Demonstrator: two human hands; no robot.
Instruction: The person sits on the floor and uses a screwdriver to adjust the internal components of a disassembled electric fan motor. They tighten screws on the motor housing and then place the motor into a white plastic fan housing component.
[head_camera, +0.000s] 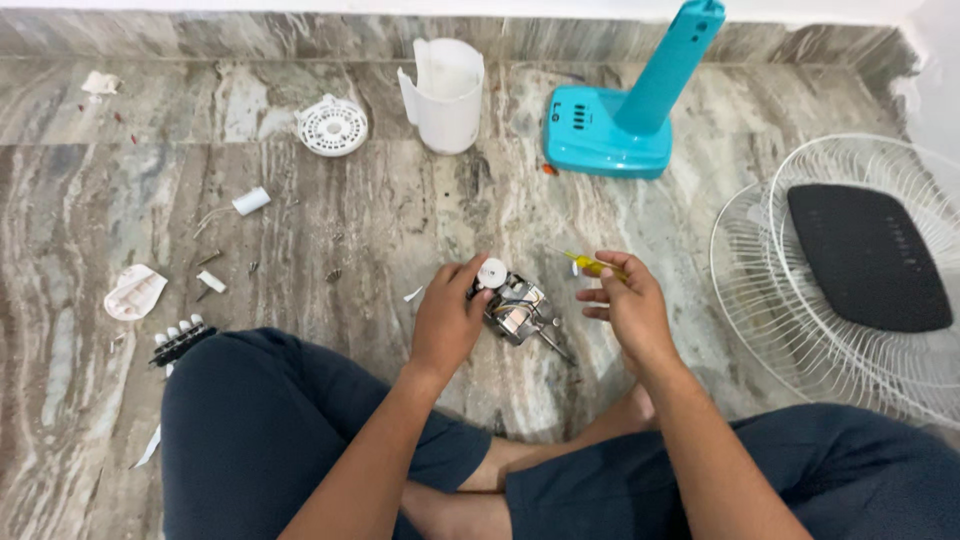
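Where the person sits cross-legged on the marble floor (330, 210), the items stand as follows.

Fan motor (515, 308): a small metal block with wiring, resting on the floor between the two hands; a white round cap (492, 272) sits at its upper end, and its thin shaft (553, 346) points down and toward the right hand's side. Long axis runs on that diagonal, from cap to shaft tip.

Left hand (447, 318): fingers curled over the motor's near flank, fingertips by the cap, touching; closed about the housing, steadying it. This is the nearer hand.

Right hand (628, 305): fingers folded in around a yellow-handled screwdriver (592, 265), whose tip sticks out toward the motor. The hand is just beside the motor, apart from it; the motor lies to its left.

Beyond the hands: teal fan stand (625, 115), white housing shell (445, 95), white round vent cover (332, 126). Right of the right hand: white wire guards (780, 300) with a dark pad (865, 258). Left of the left hand: a switch block (180, 338) and scattered screws (212, 258).
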